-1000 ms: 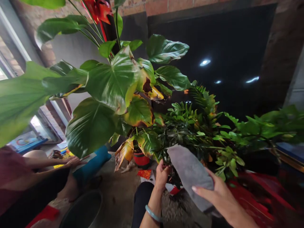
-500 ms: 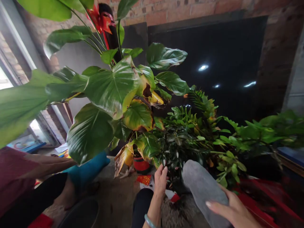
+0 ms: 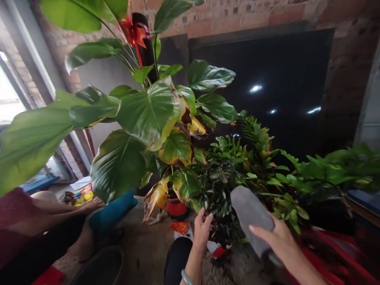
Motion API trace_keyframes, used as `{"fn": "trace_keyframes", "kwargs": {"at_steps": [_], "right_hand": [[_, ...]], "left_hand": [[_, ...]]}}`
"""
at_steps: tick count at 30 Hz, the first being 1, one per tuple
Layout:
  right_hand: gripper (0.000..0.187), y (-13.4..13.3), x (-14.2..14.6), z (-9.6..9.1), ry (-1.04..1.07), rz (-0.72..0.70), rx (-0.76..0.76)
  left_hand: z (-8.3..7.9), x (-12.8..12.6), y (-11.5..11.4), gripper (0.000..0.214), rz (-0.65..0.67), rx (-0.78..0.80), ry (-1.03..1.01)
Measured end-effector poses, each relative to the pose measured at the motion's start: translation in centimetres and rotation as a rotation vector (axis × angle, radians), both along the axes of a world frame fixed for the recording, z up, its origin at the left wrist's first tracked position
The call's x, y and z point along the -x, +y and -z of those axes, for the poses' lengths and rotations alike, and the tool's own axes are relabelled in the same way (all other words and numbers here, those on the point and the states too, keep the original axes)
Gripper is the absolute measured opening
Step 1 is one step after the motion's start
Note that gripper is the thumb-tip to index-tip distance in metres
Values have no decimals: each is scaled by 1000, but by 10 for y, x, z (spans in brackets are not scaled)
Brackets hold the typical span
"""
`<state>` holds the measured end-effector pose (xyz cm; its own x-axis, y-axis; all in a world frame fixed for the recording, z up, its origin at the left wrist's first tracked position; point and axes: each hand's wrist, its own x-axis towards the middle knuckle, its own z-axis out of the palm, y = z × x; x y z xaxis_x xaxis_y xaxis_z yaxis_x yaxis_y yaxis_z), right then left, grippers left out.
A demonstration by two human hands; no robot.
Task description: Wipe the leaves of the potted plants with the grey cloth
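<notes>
My right hand [image 3: 274, 237] is wrapped round a long grey object [image 3: 251, 213] with a rounded upper end, shaped like a shoe sole. Its lower end is dark and partly covered by my fingers. The object tilts up and left, in front of the low plants. My left hand [image 3: 202, 227], with a pale bracelet at the wrist, is beside a dark-leaved plant [image 3: 221, 198]. Its fingers are loosely bent and apart, with nothing visible in them; whether they touch the leaves I cannot tell.
A large leafy plant [image 3: 148, 111] with yellowed leaves rises in front, by a red pot [image 3: 176, 208]. Another person's hand [image 3: 92, 206] and teal sock [image 3: 114, 211] are at left, near a dark basin [image 3: 99, 267]. Red items [image 3: 335, 253] lie at right.
The grey object has shifted slightly down in the view, and more of its dark lower end shows. My left hand's thumb and fingers are further apart. The other person's hand shows more clearly.
</notes>
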<state>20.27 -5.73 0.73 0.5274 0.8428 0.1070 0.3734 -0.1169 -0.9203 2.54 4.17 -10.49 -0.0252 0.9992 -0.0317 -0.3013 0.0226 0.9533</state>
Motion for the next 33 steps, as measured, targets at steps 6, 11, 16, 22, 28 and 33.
{"fn": "trace_keyframes", "kwargs": {"at_steps": [6, 11, 16, 22, 28, 33], "right_hand": [[45, -25, -6, -33, -126, 89, -245], [43, 16, -4, -64, -224, 272, -357], [39, 10, 24, -3, -119, -17, -38], [43, -26, 26, -21, -45, -132, -174], [42, 11, 31, -66, -117, 70, -435], [38, 3, 50, -23, -173, -361, -47]], "left_hand": [[-6, 3, -1, 56, 87, -18, -21], [-9, -2, -7, 60, 53, 101, -116], [-17, 0, -13, 54, 110, 105, -107], [-17, 2, -10, 50, 181, 86, -105], [-20, -1, -13, 53, 157, 133, -160], [-8, 0, -13, 43, 56, 149, -164]]}}
